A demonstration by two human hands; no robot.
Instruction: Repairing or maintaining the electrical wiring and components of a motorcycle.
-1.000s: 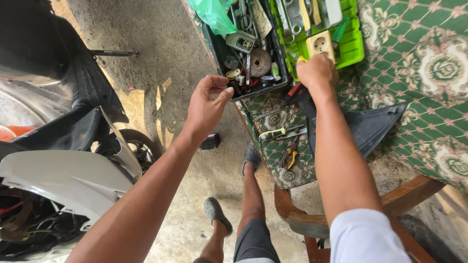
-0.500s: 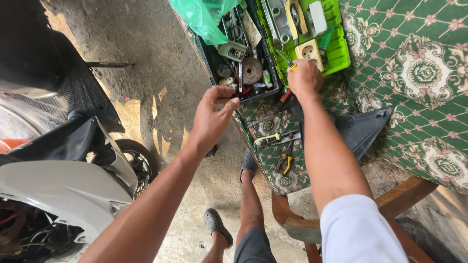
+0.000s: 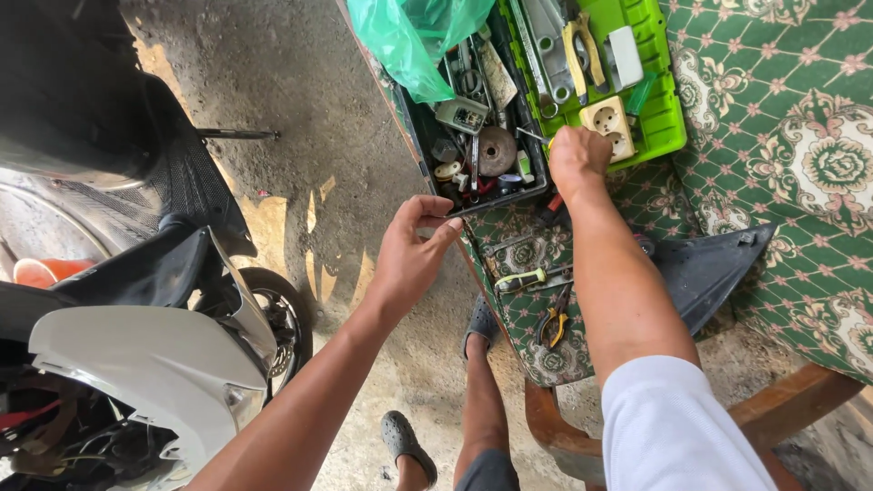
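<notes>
Inside toolbox (image 3: 427,150): sockets, disc, clutter.

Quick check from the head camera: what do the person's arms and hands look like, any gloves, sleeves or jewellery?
Both hands are bare, no gloves: left hand, right hand. The forearms are uncovered. A short white sleeve covers the right upper arm. No watch, rings or bands show in this view.

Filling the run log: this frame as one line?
left hand: pinched, beside black plastic toolbox | right hand: fisted at toolbox edge, by cream wall socket on green tray | contents: cannot tell
</notes>
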